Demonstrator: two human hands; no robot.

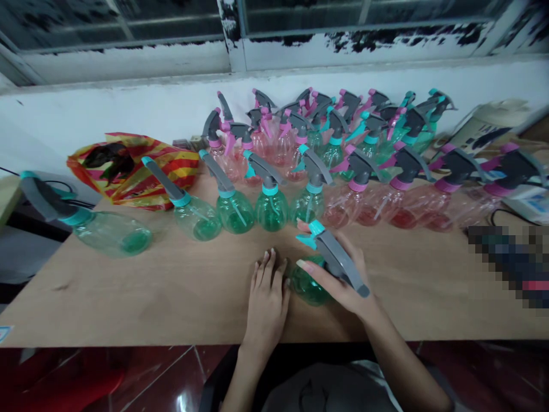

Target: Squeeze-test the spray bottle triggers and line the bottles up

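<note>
A green spray bottle [309, 284] with a grey and teal trigger head stands near the table's front edge. My right hand [349, 280] is wrapped round its neck, just under the head, with the thumb on the near side. To its left my left hand [268, 280] lies flat on the wooden table [193, 297], fingers stretched forward and close to the bottle. Beyond the hands is a row of green spray bottles [273, 210], continuing rightward as pink spray bottles [403, 197]. Part of the held bottle's neck is hidden by my fingers.
Several more pink and green bottles [283, 143] crowd against the white wall. One green bottle [111, 232] tilts at the far left. A red and yellow plastic bag [171, 166] lies behind it. A beige bag [493, 126] stands at the back right, and a red stool [72, 383] is below left.
</note>
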